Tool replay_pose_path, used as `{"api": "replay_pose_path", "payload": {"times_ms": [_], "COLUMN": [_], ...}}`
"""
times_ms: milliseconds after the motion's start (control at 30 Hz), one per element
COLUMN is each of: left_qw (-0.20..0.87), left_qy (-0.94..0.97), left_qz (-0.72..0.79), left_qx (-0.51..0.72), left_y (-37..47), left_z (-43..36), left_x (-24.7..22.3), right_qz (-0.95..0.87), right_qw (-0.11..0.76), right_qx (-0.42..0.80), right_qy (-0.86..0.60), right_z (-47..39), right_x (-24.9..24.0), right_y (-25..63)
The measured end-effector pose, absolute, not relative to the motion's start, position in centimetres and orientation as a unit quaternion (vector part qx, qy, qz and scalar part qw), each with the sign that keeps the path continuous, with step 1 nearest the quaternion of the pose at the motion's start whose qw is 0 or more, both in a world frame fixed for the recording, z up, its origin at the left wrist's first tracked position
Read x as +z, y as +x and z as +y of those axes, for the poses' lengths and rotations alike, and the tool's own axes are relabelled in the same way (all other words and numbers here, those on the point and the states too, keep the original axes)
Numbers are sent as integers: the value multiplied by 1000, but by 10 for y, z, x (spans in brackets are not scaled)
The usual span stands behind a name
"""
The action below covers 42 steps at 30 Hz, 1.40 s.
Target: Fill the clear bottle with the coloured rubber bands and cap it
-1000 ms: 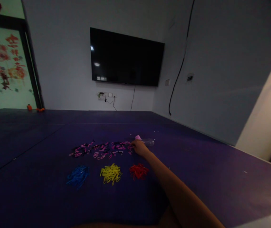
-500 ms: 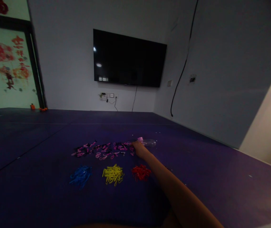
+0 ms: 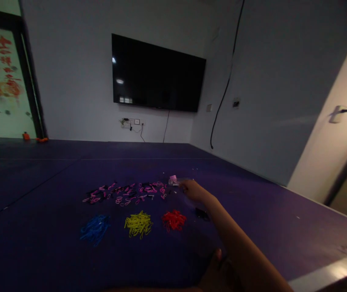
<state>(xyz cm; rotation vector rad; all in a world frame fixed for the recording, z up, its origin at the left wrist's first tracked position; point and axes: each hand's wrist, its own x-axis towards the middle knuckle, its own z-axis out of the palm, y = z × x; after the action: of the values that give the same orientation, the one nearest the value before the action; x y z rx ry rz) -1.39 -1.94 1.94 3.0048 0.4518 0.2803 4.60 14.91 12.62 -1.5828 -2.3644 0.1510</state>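
Note:
My right hand (image 3: 193,190) reaches out over the dark purple surface, fingers curled together and pointing left. Whatever they pinch, if anything, is too small and dark to make out. Just beyond the fingertips lies a clear plastic container (image 3: 173,182) with a pink top, partly hidden by the hand. Left of it spreads a loose mix of pink and black rubber bands (image 3: 141,190). Nearer to me sit piles of blue bands (image 3: 95,229), yellow bands (image 3: 139,224) and red bands (image 3: 173,220), plus a small black pile (image 3: 202,213) beside my forearm. What appears to be my left hand (image 3: 217,269) rests in shadow at the bottom edge.
A large television (image 3: 158,73) hangs on the far wall above sockets and cords. A black cable (image 3: 226,87) runs down the right wall. Small orange objects (image 3: 42,140) lie at the far left by the door. Tiny white scraps dot the purple surface.
My right hand has drawn back to the right, away from the pink and black bands. The black pile beside my forearm now shows more plainly. The view has turned slightly right.

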Motion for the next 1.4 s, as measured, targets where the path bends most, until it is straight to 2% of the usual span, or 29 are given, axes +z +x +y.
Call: {"api": "replay_pose_path", "payload": {"times_ms": [200,400,533,700,1033,1200,1400], "left_qw": [184,206,193,156,140,103,21], "left_qy": [968,965,969,974,971,980,980], "left_qz": [163,160,154,150,184,149,149], "left_qx": [47,25,21,69,63,86,129], "left_y": [-9,-16,-21,-15,-6,-14,-8], "left_z": [-14,-20,-24,-16,-19,-14,-7], "left_x": [20,38,47,27,29,21,4], "right_qz": [-766,-750,-726,-727,-817,-797,-831], "right_qw": [122,113,122,131,73,35,80], "right_qx": [104,122,89,61,126,82,13], "right_qy": [-622,-641,-671,-671,-558,-598,-551], "right_z": [111,99,98,95,96,89,123], "right_x": [123,128,134,130,109,123,134], "right_y": [78,82,78,68,63,63,34]}}
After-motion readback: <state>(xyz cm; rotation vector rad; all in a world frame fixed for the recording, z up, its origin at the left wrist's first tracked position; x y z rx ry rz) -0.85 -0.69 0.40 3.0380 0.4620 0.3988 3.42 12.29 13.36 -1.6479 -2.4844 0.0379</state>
